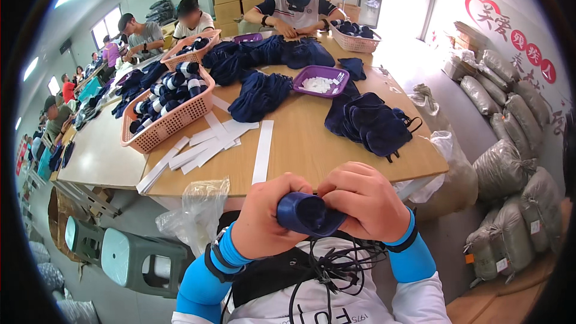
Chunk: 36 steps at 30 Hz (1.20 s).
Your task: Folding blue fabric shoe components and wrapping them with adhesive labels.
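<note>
A piece of navy cloth [307, 219], rolled into a short tube, is held above my lap just off the near table edge. My left hand [261, 213] is wrapped around the roll from the left. At its right end, my right hand [367, 204] pinches the cloth between thumb and fingers. Straight ahead on the table [300, 171] a single white paper strip [262, 151] lies lengthwise, with a loose heap of similar strips [207, 147] to its left. Flat navy cloth pieces with thin straps [372, 123] are stacked at the right.
A pink basket [161, 139] of navy rolls with white bands stands left. A purple tray [311, 92] holds small white pieces. Navy cloth heaps [261, 96] lie mid-table. Across sits a co-worker [298, 12]. Green stools [141, 258] are at lower left, stuffed sacks [504, 165] at right.
</note>
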{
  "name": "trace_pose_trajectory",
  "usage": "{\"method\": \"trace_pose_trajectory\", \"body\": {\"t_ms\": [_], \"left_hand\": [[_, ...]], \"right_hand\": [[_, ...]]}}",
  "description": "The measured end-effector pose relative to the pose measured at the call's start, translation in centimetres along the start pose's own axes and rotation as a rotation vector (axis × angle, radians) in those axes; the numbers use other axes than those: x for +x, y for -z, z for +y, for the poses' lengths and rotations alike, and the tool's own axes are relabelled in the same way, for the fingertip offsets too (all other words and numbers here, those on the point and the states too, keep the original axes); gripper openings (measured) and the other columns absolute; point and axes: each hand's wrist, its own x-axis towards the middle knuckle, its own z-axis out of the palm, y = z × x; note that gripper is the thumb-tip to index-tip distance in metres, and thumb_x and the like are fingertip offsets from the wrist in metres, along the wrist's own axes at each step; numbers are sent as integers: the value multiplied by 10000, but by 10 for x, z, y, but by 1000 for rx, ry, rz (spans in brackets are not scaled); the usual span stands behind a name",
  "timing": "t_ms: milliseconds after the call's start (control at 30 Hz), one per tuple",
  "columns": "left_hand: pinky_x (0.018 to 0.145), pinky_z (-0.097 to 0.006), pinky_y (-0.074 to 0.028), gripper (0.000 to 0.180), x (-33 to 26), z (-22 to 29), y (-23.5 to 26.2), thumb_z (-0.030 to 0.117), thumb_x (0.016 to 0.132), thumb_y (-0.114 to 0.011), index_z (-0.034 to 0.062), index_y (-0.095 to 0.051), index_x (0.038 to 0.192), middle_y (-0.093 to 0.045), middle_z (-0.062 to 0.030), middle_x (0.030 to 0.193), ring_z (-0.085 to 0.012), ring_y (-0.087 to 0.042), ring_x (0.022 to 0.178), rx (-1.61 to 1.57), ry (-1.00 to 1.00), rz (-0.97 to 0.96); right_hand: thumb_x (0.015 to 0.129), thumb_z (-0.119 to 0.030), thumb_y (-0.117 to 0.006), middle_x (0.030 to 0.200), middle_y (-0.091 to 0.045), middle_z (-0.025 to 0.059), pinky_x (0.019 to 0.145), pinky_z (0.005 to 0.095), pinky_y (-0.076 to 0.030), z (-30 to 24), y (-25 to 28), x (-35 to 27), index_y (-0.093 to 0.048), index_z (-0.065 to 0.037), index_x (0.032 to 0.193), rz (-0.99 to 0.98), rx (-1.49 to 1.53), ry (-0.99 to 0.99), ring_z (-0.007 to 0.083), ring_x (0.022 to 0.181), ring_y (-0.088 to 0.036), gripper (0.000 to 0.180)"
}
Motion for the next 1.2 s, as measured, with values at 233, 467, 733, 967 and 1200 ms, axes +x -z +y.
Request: {"method": "trace_pose_trajectory", "body": {"t_ms": [233, 467, 733, 967, 1200], "left_hand": [[696, -258, -491, 393, -17, -1, 4, 29, 752, -859, 58, -599, 1045, -662, -19, 888, -96, -592, 762, -224, 96, -89], [742, -244, -466, 407, -27, 5, -10, 63, 760, -895, 65, -590, 1029, -624, -2, 908, -78, -560, 804, -511, 216, -86], [878, -246, -412, 636, -16, 3, -12, 40, 746, -900, 84, -460, 1204, -498, -12, 1107, -89, -502, 1006, -721, 181, -68], [881, -244, -411, 641, -16, 2, -4, 33, 747, -890, 94, -437, 1196, -499, -20, 1102, -91, -506, 1007, -728, 140, -71], [936, -270, -434, 719, -13, 9, 0, 52, 744, -900, 65, -426, 1285, -530, -39, 1142, -116, -533, 1061, -740, 162, -145]], "right_hand": [[683, -145, -810, 985, -648, 68, 779, 414, -504, -2, -3, 7, -641, -67, 834, -38, 43, 148, 290, 912, -625, 240], [713, -142, -803, 1038, -657, 53, 788, 452, -447, -6, -1, 11, -634, -63, 753, 27, -5, 207, 268, 891, -615, 191], [742, -318, -854, 1192, -594, 135, 960, 492, -400, 0, -19, 13, -614, -61, 664, 178, 172, 134, 362, 1092, -556, 361], [787, -275, -838, 1282, -558, 182, 1029, 514, -381, -10, -13, 16, -665, -39, 746, 86, 239, 87, 386, 1203, -490, 295], [699, -194, -809, 1322, -586, 129, 1036, 502, -369, -11, 0, 19, -687, -49, 758, 63, 50, 166, 385, 1179, -489, 198]]}}
